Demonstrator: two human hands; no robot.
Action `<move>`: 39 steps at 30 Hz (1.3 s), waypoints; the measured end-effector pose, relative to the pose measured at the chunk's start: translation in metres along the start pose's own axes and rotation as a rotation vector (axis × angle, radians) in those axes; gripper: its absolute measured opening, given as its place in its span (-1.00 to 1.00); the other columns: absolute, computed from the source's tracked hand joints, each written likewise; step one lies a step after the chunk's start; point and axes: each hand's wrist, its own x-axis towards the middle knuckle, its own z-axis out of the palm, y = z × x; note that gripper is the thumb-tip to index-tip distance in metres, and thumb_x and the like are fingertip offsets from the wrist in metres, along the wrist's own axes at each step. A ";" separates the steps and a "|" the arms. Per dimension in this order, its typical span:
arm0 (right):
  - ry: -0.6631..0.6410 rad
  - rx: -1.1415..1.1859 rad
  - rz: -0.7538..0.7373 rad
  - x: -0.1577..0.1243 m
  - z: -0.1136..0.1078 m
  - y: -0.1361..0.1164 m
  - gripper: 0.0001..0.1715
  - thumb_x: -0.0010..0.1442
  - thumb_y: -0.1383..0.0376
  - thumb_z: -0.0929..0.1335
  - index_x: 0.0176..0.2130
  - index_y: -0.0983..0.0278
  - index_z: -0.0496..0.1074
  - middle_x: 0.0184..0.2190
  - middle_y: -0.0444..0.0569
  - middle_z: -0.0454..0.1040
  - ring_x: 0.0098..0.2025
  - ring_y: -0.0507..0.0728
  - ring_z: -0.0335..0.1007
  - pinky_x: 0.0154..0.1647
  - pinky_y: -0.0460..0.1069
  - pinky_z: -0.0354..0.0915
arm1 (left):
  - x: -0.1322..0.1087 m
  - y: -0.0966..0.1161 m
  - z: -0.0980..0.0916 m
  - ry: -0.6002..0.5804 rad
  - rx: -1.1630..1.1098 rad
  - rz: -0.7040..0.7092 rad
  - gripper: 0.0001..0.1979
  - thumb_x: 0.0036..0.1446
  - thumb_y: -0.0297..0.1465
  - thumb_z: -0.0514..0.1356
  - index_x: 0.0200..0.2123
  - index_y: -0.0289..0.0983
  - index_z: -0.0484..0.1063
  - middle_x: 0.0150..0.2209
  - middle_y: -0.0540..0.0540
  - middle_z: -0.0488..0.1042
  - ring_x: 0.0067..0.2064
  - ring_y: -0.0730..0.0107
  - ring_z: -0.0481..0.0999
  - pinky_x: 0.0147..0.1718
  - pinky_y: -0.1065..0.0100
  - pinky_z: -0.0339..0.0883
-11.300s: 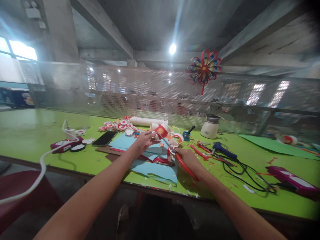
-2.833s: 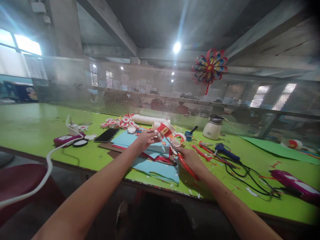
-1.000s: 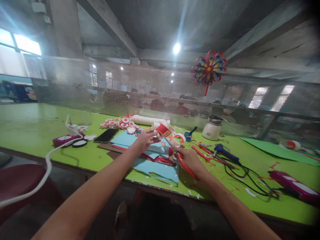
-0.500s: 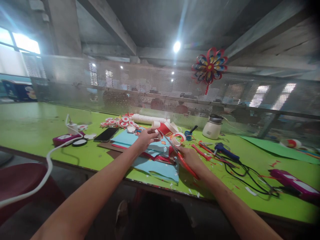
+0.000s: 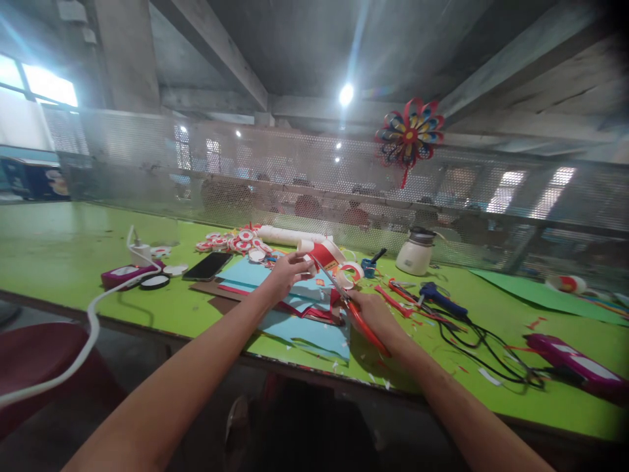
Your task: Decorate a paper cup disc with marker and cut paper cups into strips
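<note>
With its fingers wrapped round the scissors [image 5: 363,324], my right hand [image 5: 376,314] holds them by their orange-red handles, blades pointing up and to the left. My left hand [image 5: 287,274] pinches a curled red-and-white paper strip [image 5: 322,252]. The blades reach to the strip, just right of my left fingertips; whether they are cutting into it I cannot tell. Below both hands lie light blue paper sheets [image 5: 319,334], with some red and brown sheets among them. A roll of white-and-red paper [image 5: 350,275] sits beside the blades.
A phone [image 5: 208,265] and a heap of red-and-white paper discs [image 5: 236,241] lie to the left. On the right are a hot glue gun [image 5: 442,299], a purple power strip [image 5: 574,360], a black cable and a cream pot [image 5: 415,252]. A perforated metal screen [image 5: 275,177] stands behind.
The view has shifted very slightly. Both hands, the scissors and the paper strip keep nearly the same positions.
</note>
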 end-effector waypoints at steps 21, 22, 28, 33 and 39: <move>0.003 0.029 -0.043 0.001 -0.003 -0.002 -0.63 0.21 0.19 0.32 -0.03 0.22 0.54 -0.12 0.06 0.61 -0.11 0.27 0.52 -0.17 0.01 0.29 | 0.003 0.000 -0.004 -0.006 -0.042 -0.048 -0.64 -0.30 -0.41 0.49 -0.37 -0.40 0.53 -0.39 -0.15 0.57 -0.36 0.31 0.55 -0.24 0.22 0.39; 0.004 0.025 -0.044 0.001 -0.004 -0.002 -0.63 0.21 0.20 0.31 -0.03 0.21 0.54 -0.13 0.06 0.61 -0.11 0.27 0.52 -0.19 0.01 0.29 | 0.003 0.000 -0.004 -0.007 -0.038 -0.048 -0.64 -0.30 -0.41 0.49 -0.37 -0.40 0.54 -0.38 -0.15 0.57 -0.36 0.31 0.55 -0.24 0.22 0.39; -0.017 0.033 -0.049 0.000 -0.007 -0.002 -0.61 0.20 0.31 0.28 -0.02 0.21 0.54 -0.14 0.05 0.62 -0.13 0.24 0.53 -0.18 0.00 0.30 | 0.003 0.000 -0.006 -0.020 -0.016 -0.057 -0.64 -0.30 -0.40 0.50 -0.36 -0.40 0.55 -0.37 -0.16 0.58 -0.35 0.31 0.54 -0.22 0.20 0.39; -0.032 0.040 -0.048 0.000 -0.006 0.001 -0.62 0.17 0.35 0.27 -0.07 0.21 0.56 -0.22 0.03 0.64 -0.21 0.21 0.54 -0.22 -0.02 0.31 | 0.002 0.003 -0.007 -0.031 -0.013 -0.075 -0.60 -0.32 -0.41 0.50 -0.34 -0.42 0.54 -0.37 -0.16 0.58 -0.36 0.30 0.55 -0.24 0.19 0.41; -0.028 0.011 -0.034 0.000 -0.003 0.003 -0.64 0.16 0.36 0.27 -0.11 0.24 0.57 -0.29 0.05 0.63 -0.24 0.20 0.54 -0.26 -0.03 0.27 | 0.002 0.003 -0.005 -0.022 -0.006 -0.072 -0.56 -0.34 -0.40 0.51 -0.33 -0.43 0.52 -0.36 -0.16 0.57 -0.36 0.30 0.55 -0.27 0.21 0.41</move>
